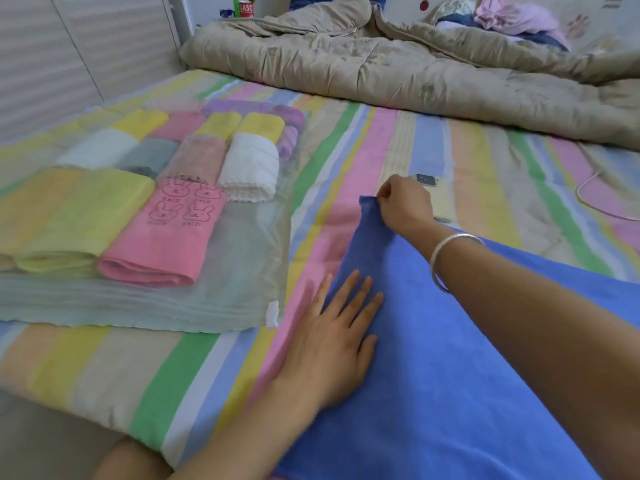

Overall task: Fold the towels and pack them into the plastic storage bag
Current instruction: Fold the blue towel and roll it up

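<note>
Right hand (pixel 403 206) pinching towel (pixel 450 358), phone (pixel 437 199) perhaps behind

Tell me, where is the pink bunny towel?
The pink bunny towel lies left in the head view, inside the plastic storage bag, beside the yellow-green towel.

The striped bed (pixel 346 140) carries a plastic storage bag (pixel 225 299), blue towel (pixel 450 375), phone (pixel 440 199), white cable (pixel 588 202) — and beige quilt (pixel 346 64).

Two bare hands, left hand (pixel 332 344) and right hand (pixel 403 206), forearms bare from behind the fingers (pixel 344 294) back toward the elbows, one plain silver bangle (pixel 450 261) round the right wrist, a smooth, thin, rounded band, faintly shiny
</note>
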A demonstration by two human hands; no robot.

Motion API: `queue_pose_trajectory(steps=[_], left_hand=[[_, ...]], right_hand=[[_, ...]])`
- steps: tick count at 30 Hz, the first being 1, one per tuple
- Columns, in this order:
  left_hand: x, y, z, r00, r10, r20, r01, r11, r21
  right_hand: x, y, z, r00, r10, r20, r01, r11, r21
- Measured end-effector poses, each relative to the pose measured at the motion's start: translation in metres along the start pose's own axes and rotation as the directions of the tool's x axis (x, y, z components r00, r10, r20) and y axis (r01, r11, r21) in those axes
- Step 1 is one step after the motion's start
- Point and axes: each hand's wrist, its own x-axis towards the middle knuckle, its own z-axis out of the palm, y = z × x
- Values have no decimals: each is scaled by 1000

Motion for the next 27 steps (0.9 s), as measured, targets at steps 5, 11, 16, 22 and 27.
queue_pose_trajectory(steps=[5,11,16,22,27], left_hand=[[5,7,-12,969,-171,180,149,981,127],[25,71,-33,934,-279,224,228,946,229],[29,227,-11,993,101,67,-84,973,-216],[13,427,16,911,412,-28,-346,725,-595],[13,495,35,852,512,114,-377,749,-545]], right_hand=[[-25,13,11,987,-66,144,37,980,196],[-154,105,-62,972,-215,92,191,956,223],[-271,274,-132,981,195,-2,-195,981,-20],[-367,430,-204,866,481,-140,-500,825,-263],[-401,484,-246,730,659,-183,-681,678,-276]])
